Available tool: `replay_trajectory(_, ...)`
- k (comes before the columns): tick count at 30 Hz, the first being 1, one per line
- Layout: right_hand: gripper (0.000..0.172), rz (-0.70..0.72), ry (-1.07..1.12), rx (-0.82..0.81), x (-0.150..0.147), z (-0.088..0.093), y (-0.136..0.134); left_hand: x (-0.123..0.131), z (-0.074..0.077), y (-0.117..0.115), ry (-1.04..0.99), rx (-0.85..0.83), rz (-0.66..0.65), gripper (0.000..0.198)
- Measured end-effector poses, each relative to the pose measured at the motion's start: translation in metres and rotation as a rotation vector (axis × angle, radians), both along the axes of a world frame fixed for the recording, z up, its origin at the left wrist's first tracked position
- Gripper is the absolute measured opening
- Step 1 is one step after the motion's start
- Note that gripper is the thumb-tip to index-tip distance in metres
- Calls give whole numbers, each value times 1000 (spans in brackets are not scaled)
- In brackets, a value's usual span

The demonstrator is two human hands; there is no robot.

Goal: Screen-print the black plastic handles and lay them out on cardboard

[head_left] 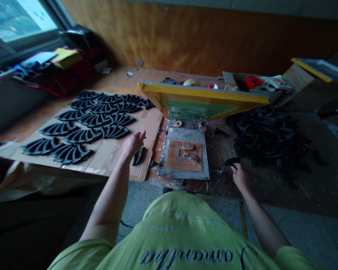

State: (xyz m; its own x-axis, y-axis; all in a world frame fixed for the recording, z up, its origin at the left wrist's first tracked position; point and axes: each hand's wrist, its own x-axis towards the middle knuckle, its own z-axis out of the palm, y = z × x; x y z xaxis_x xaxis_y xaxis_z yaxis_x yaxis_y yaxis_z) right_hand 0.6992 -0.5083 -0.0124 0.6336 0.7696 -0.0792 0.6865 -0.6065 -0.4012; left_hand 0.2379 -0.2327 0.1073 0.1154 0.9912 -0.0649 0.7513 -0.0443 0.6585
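Observation:
My right hand point(240, 176) is closed on a black curved plastic handle point(231, 161), just in front of a heap of similar black handles point(270, 138). Over the cardboard, my left hand point(135, 143) has its fingers stretched out and holds nothing. Close beside it lie a couple of curved black handles point(138, 156). Further left, many more are laid out in fanned rows point(83, 118). Between my hands is a metal plate point(186, 133) with a brown board point(173, 161) on it, bearing small blocks point(190, 156).
A yellow-edged screen frame point(202, 92) stands tilted up behind the metal plate. A roll of tape point(178, 123) lies under it. Clamp knobs point(154, 164) flank the plate. Cardboard point(109, 153) covers the left side of the table; an open box point(239, 80) sits at the back right.

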Motion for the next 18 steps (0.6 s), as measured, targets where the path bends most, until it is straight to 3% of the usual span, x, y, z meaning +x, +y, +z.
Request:
replay_trajectory(2, 36, 75, -10, 135, -21, 15, 26, 17, 18, 3, -150, 28, -19, 52)
replay_trajectory(5, 36, 448, -2, 294, -72, 35, 72, 49, 52, 8, -499, 125, -43, 54)
replay_trajectory(8, 36, 765, -87, 284, -124, 47, 114, 78, 86, 12, -763, 168, -78, 55)
replay_trajectory(10, 35, 875, -177, 224, -148, 51, 134, 92, 102, 14, -841, 159, -89, 55)
replay_trajectory(14, 35, 941, -270, 139, -166, 54, 148, 99, 109, 9, -878, 142, -69, 55)
replay_trajectory(18, 40, 927, -203, 166, -155, 51, 136, 84, 91, -18, -866, 134, -61, 56)
